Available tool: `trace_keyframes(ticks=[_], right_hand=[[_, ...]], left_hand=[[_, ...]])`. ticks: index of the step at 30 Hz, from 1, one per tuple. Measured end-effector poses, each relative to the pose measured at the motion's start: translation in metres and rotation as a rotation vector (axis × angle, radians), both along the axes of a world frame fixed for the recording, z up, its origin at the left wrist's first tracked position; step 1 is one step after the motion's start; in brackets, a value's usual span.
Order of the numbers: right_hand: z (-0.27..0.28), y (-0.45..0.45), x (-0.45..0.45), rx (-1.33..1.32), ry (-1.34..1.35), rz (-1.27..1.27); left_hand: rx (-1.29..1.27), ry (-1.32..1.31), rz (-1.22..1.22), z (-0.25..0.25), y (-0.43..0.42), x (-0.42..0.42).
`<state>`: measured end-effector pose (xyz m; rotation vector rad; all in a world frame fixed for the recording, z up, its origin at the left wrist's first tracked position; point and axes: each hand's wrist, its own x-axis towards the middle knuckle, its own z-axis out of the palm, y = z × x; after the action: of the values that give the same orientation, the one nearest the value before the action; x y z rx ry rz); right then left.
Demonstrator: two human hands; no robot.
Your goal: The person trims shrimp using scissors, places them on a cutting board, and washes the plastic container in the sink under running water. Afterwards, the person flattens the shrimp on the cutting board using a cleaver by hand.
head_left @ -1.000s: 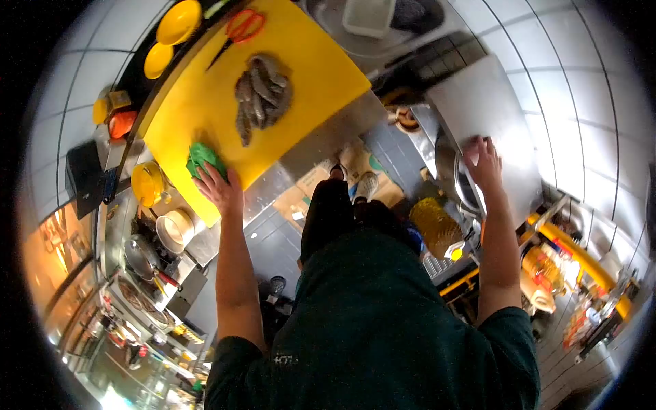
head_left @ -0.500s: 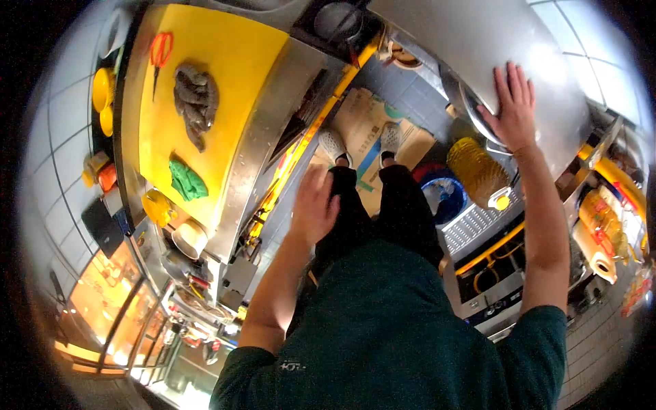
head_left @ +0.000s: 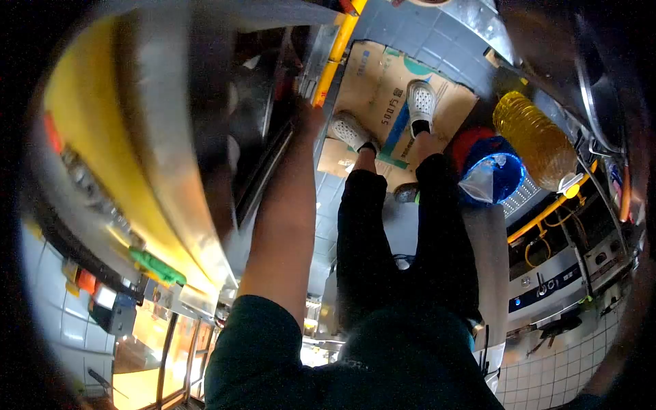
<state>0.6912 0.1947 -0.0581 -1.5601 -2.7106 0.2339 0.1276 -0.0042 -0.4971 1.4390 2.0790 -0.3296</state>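
Observation:
My left arm stretches forward, and my left hand point(head_left: 305, 115) is at the dark opening of the under-counter unit point(head_left: 263, 89), beside a yellow rail point(head_left: 338, 51). Shadow and blur hide its fingers, so what it touches, if anything, is unclear. My right hand is out of the picture; only a dim bit of arm shows at the lower right edge. Seen at a steep angle on the left is the yellow cutting board point(head_left: 113, 143), bearing a blurred grey item point(head_left: 89, 181) and a green cloth point(head_left: 158, 265).
Flattened cardboard point(head_left: 372, 82) lies under my feet on the tiled floor. To the right are a blue bucket point(head_left: 509, 181) with a plastic bag inside, and a large clear jug of yellow liquid point(head_left: 536, 140). A yellow pipe point(head_left: 547, 215) runs along the right-hand equipment.
My left hand has moved forward to the under-counter unit. My right hand has left the metal surface and the view. My body has bent down, and the view has shifted.

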Motion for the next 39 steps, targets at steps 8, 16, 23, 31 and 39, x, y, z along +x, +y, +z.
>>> trace_keyframes(ticks=[8,16,23,31,39], right_hand=[[-0.513,-0.216,-0.196,-0.220,0.088,-0.571],[-0.645,-0.261,-0.213,-0.101,-0.077,-0.600],[-0.688,-0.291,-0.206,-0.202,-0.004,-0.620],[-0.441,-0.150,-0.154,-0.304,0.172,-0.442],[-0.022,-0.002,0.006,-0.015,0.259,-0.026]], left_hand=[[0.188,-0.115,0.016,-0.064,0.017,-0.043],[0.194,0.023,0.165,-0.150,0.007,-0.088],[0.017,0.110,0.050,-0.145,0.021,-0.081],[0.282,0.048,0.034,-0.180,-0.039,-0.121],[0.117,0.009,0.096,-0.015,-0.055,-0.002]])
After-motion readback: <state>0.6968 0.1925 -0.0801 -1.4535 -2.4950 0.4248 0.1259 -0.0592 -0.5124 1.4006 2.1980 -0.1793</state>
